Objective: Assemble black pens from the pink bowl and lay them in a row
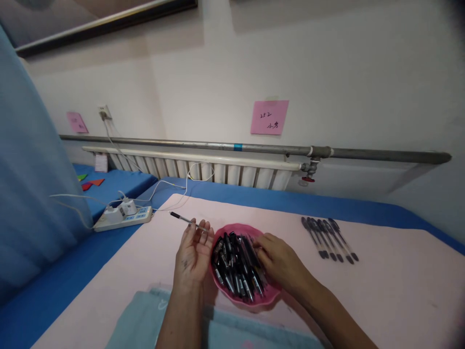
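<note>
A pink bowl full of several black pens sits on the pink table mat. My left hand rests palm-up just left of the bowl, its fingers loosely curled round one pen that sticks out to the upper left. My right hand reaches into the bowl from the right, its fingers bent down among the pens; whether it holds one is hidden.
Several pens lie in a row on the mat to the right. A white power strip with plugs and cables lies at the left on the blue cover. A light blue cloth lies at the near edge. A radiator runs along the wall.
</note>
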A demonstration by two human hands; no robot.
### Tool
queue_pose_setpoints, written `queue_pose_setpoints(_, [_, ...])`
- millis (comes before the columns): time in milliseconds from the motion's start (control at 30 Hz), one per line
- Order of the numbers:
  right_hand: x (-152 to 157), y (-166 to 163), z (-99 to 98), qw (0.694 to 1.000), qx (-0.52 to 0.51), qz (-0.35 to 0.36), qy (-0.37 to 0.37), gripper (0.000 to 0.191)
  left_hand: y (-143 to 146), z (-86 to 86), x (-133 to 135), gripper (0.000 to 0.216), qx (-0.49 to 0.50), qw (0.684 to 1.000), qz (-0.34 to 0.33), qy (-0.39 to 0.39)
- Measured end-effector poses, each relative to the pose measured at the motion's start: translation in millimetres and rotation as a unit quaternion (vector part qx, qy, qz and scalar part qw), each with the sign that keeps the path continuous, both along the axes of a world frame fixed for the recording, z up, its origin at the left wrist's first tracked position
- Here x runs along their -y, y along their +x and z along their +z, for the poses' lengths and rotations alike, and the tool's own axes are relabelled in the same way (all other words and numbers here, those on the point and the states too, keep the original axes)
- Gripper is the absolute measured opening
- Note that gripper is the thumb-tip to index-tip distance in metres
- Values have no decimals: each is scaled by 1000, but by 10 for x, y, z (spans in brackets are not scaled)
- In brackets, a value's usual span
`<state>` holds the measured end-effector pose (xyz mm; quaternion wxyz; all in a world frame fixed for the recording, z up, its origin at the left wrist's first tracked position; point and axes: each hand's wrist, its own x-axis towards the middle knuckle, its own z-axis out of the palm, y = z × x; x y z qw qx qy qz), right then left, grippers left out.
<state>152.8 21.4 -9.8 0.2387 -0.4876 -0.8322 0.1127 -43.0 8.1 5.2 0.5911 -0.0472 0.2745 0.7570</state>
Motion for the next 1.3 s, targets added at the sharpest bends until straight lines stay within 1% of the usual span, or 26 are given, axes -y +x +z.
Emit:
queue_pose_setpoints(133, [-20,4,-37,1000,-3,-7,13,21,14,7,-4,8,12,1000,2,4])
queue_pose_setpoints(300, [-29,-57,-17,999,-10,-10,31,21,37,-17,-15,8,10,1000,9,5])
queue_pose_setpoints(400, [-83,-191,20,998,52,9,33,21,40,-35,-30,7,22,1000,3,3])
queue_pose_setpoints(467, [-158,-313,45,994,101,23,32,21,40,-42,-40,7,28,1000,3,2])
queue_pose_setpoints(567, [-297,-491,60,988,144,38,33,22,37,-46,-53,7,37,999,7,-3])
queue_pose_setpoints(667, [-400,-612,27,982,183,39,33,23,28,-46,-58,8,51,999,5,-6])
queue_pose_setpoints(800, [-426,-680,-51,976,214,21,39,25,17,-36,-56,5,68,998,0,-2])
queue_pose_setpoints(933, [-388,-720,-82,974,220,-1,43,25,19,-19,-47,7,80,997,-7,1])
queue_pose_setpoints(1067, [-358,-779,-62,977,210,-8,35,26,26,-12,-37,6,77,997,-12,3])
queue_pose_setpoints(1200, [-337,-800,-11,982,185,-7,37,25,46,-30,-34,3,54,998,-23,5])
queue_pose_setpoints(1300, [-257,-704,76,985,161,-19,52,24,78,-52,-35,7,45,998,-35,19])
